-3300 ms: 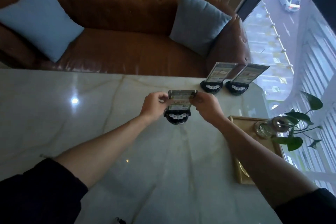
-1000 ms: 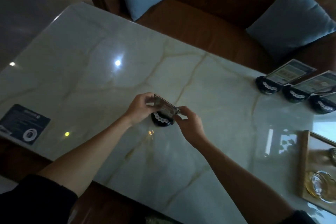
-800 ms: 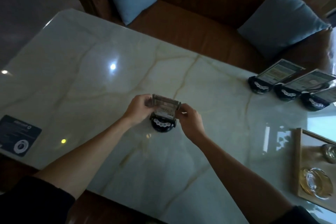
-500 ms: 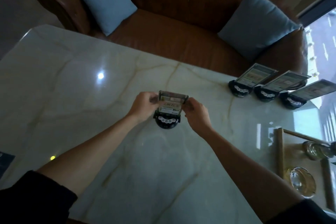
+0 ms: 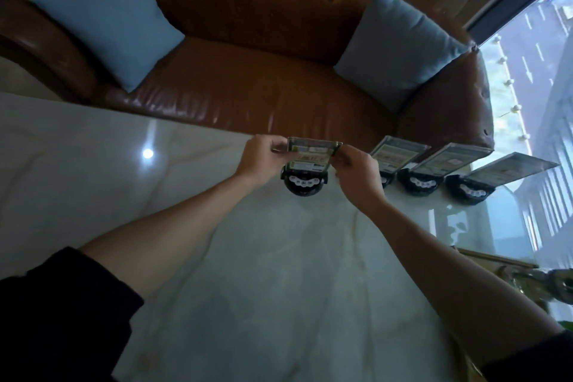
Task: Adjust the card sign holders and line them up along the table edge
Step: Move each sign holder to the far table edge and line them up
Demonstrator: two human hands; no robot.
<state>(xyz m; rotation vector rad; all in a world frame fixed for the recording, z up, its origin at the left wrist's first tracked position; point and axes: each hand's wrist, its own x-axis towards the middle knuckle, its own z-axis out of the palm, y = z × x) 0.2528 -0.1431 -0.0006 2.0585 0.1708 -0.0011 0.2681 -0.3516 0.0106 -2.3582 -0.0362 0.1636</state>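
Observation:
A card sign holder (image 5: 305, 169) with a round black base and a clear card panel is near the far edge of the marble table (image 5: 263, 273). My left hand (image 5: 259, 158) grips the panel's left side and my right hand (image 5: 356, 170) grips its right side. Whether its base rests on the table I cannot tell. To its right, three more sign holders stand in a row along the far edge: one (image 5: 395, 153) partly hidden behind my right hand, a second (image 5: 434, 172) and a third (image 5: 483, 180).
A brown leather sofa (image 5: 263, 80) with two blue cushions (image 5: 108, 12) (image 5: 400, 43) runs behind the table's far edge. A wooden tray (image 5: 496, 257) with glassware (image 5: 555, 285) sits at the right. A window (image 5: 533, 71) fills the far right.
Both hands have carried the sign holder from the table's middle toward the far edge, close to the left end of the row of three. The view has swung right with it.

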